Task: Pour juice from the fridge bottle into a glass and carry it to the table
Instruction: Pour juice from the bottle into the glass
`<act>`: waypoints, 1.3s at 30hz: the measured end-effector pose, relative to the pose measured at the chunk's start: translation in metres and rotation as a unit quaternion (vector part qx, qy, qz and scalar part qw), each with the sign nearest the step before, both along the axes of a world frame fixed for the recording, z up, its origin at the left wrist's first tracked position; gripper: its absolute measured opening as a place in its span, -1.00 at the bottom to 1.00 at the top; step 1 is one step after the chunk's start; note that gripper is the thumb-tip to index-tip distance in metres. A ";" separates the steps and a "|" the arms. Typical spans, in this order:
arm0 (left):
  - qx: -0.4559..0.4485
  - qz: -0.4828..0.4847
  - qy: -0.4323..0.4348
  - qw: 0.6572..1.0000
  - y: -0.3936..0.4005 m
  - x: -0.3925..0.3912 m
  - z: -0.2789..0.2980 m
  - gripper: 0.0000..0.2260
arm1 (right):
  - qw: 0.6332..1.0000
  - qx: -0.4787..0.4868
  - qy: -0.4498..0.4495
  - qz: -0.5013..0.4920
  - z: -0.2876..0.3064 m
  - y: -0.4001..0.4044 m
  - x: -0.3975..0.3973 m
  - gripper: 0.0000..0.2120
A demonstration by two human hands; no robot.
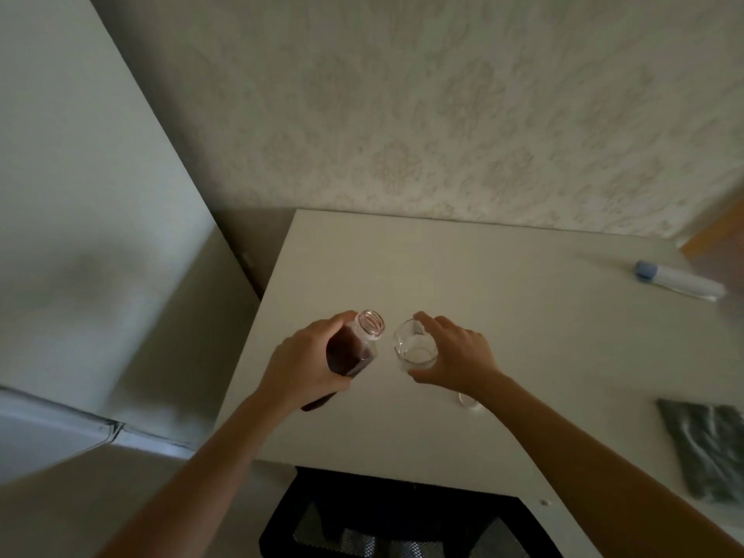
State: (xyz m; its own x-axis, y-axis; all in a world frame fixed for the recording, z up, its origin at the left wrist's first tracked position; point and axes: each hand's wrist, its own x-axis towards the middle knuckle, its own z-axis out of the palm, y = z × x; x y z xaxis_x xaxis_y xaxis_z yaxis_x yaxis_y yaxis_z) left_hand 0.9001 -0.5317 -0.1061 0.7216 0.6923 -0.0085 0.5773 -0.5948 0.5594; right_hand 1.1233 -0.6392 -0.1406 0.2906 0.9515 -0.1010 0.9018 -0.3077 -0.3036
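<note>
Left hand (310, 364) wraps the uncapped juice bottle (354, 348), tilted toward two o'clock; right hand (455, 356) cups the glass (414, 344) just beside it over the table (483, 275); glass looks empty, so pouring remains, carrying after.

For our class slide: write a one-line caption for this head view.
Left hand tilts an uncapped juice bottle toward the empty glass held by the right hand.

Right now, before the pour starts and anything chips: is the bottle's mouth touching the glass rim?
Apart. The head view shows a strip of bare table between the bottle mouth and the glass rim.
</note>
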 end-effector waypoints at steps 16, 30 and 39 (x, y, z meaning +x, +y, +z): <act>0.178 -0.112 0.151 0.966 0.021 0.023 0.097 -0.20 | 0.992 0.072 -0.105 0.022 0.100 0.011 -0.017 -0.18; 0.234 -0.130 0.228 0.936 0.013 0.041 0.110 -0.23 | 0.988 0.063 -0.139 0.018 0.105 0.010 -0.011 -0.19; 0.268 -0.137 0.256 0.918 0.009 0.054 0.116 -0.27 | 0.989 0.058 -0.135 0.024 0.105 0.010 -0.008 -0.20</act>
